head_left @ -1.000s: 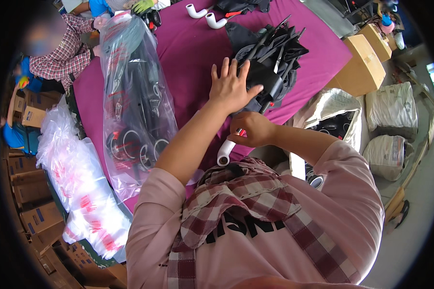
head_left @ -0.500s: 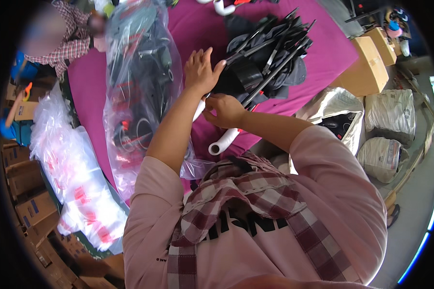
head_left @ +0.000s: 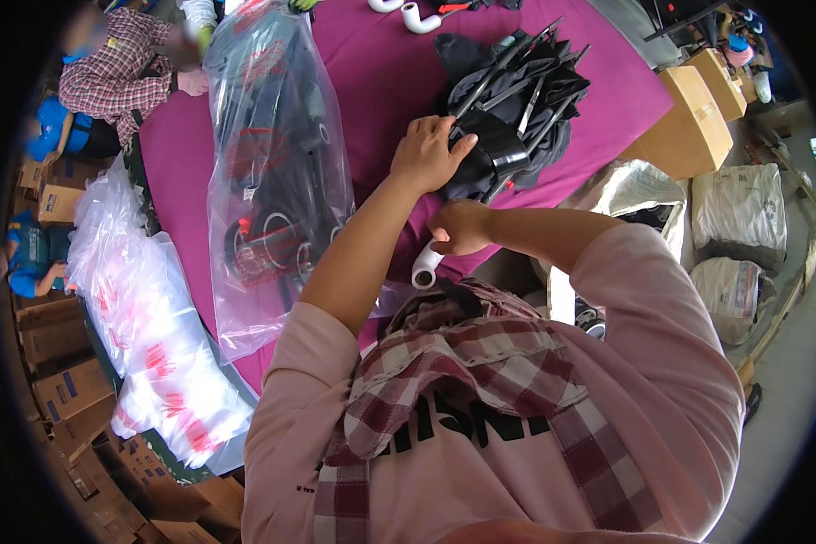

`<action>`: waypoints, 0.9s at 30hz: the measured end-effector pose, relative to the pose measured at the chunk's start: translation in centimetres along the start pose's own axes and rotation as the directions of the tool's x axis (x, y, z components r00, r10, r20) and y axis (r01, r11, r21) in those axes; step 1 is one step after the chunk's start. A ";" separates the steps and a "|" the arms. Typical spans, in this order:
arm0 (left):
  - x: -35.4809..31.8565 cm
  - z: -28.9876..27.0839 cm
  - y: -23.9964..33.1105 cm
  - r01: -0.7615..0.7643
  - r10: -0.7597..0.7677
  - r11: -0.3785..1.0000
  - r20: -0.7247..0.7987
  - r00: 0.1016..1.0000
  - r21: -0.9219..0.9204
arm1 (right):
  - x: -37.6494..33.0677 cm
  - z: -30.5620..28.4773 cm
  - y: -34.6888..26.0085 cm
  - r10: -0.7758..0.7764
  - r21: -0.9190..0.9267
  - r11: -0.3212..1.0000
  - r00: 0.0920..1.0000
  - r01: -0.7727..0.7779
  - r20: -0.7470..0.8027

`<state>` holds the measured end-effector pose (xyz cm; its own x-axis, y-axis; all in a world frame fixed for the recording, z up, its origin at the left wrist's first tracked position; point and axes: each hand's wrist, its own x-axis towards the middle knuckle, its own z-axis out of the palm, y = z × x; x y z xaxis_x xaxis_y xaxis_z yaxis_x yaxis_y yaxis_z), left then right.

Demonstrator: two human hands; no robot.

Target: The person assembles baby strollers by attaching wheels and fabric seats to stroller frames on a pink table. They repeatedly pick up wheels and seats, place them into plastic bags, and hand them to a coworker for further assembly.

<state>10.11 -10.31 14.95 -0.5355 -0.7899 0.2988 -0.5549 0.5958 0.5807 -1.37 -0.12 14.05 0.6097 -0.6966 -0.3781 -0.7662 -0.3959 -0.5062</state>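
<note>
A black umbrella (head_left: 494, 150) with dark ribs and loose canopy cloth lies in a bunched heap on the purple cloth-covered table (head_left: 381, 68). My left hand (head_left: 429, 156) rests on the near left side of its black cloth, fingers stretched and thumb apart. Close to the table's front edge, my right hand (head_left: 464, 227) is closed, its fingers partly hidden. From beneath it a white curved handle (head_left: 426, 267) sticks out toward me, its hollow end showing. Left of my hands lies a long clear plastic bag (head_left: 276, 172) with dark umbrellas inside.
Flat clear bags (head_left: 159, 354) are piled at the left. White hooked handles (head_left: 419, 18) lie at the table's far edge. To the right stand a pale open sack (head_left: 648, 186), a cardboard box (head_left: 689, 118) and wrapped bales (head_left: 739, 208). A co-worker in plaid (head_left: 118, 72) is at far left.
My left hand has moved right onto the umbrella's cloth. My right hand has shifted slightly right, and the white handle end points more directly toward me. A second white piece under my left wrist is out of sight.
</note>
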 end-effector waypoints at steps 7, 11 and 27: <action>-2.6 3.2 -2.6 0.001 -0.007 0.992 -0.050 0.999 -0.125 | 2.1 6.8 1.6 -0.146 -0.025 0.989 0.977 0.144 -0.153; -3.6 3.7 -3.7 -0.080 0.064 0.993 -0.172 0.983 -0.089 | 3.0 6.7 1.7 -0.054 -0.095 0.994 0.996 0.047 -0.072; -24.2 8.0 -7.9 0.833 -0.683 0.329 0.497 0.536 -0.446 | -7.6 -9.1 19.4 0.301 0.271 0.950 0.223 -0.157 -0.927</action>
<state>22.35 5.32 -2.93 -0.2246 -0.7575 -0.6130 -0.3445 -0.5267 0.7771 -22.74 -7.95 14.19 -0.2830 -0.8290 0.4824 -0.7684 -0.1050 -0.6312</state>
